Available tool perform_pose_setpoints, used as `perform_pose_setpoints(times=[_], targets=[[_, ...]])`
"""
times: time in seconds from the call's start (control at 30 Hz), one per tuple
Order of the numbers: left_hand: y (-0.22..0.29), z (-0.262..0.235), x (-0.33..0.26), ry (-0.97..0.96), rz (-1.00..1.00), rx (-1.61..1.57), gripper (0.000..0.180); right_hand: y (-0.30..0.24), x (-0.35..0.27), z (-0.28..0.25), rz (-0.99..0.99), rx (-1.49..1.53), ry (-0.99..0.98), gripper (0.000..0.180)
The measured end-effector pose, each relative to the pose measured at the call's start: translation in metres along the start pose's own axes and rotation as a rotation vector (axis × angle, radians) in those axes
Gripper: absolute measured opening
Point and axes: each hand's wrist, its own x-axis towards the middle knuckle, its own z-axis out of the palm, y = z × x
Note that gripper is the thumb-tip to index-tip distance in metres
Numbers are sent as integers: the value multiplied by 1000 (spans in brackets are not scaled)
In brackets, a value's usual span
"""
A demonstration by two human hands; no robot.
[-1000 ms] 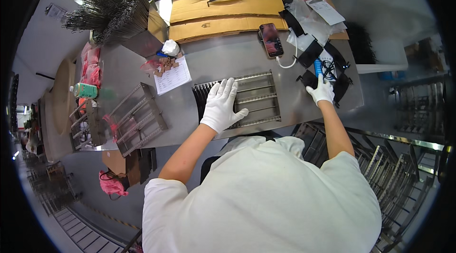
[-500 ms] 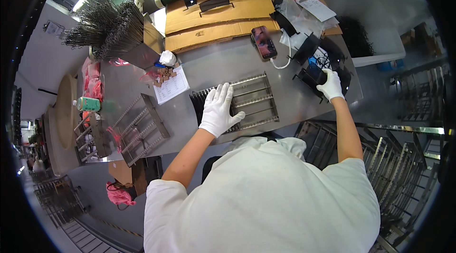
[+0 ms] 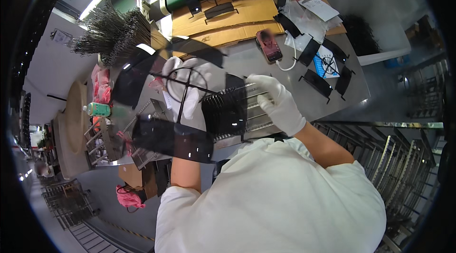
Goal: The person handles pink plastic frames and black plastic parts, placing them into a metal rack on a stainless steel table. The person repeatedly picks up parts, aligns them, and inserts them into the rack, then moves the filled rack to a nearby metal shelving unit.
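Note:
A black wire cross with a ring at its middle (image 3: 188, 85) and four curved black panels hangs in the air, close to the camera. Behind its ring is my gloved left hand (image 3: 190, 75), its fingers bent around the wire; the panels and wires partly cover it. My gloved right hand (image 3: 278, 103) is at the right-hand panel (image 3: 236, 103); its fingers are curved, the thumb stands apart, and the fingertips are beside the panel's upper corner. Below lies a metal slotted rack (image 3: 261, 122) with several black panels standing in its left part, mostly hidden by the frame.
A similar black frame (image 3: 327, 89) lies on the right of the metal table over a blue and white sheet. Another (image 3: 221, 11) rests on cardboard by a green belt. A phone (image 3: 269, 46) with a white cable, a wire bundle (image 3: 114, 34) and a green-labelled bottle (image 3: 98, 109) are around.
My right hand has carried a black frame from the right of the table toward the left. My left hand has left the rack and is now behind the raised frame's ring.

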Motion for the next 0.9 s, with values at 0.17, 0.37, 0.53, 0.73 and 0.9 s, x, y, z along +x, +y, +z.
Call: perform_pose_setpoints(times=[0.17, 0.37, 0.53, 0.73, 0.9], targets=[[-28, 85, -2, 85, 207, 1418, 71, 47, 22, 53, 307, 254, -248, 47], [1, 32, -14, 254, -13, 635, 52, -15, 42, 55, 285, -381, -532, 61], [42, 10, -42, 408, 236, 387, 41, 43, 22, 21, 603, -25, -381, 67], [59, -26, -60, 74, 215, 2, 67, 140, -18, 35, 565, 143, -234, 64], [64, -32, -64, 105, 159, -125, 48, 144, -17, 60, 962, 270, -375, 77]])
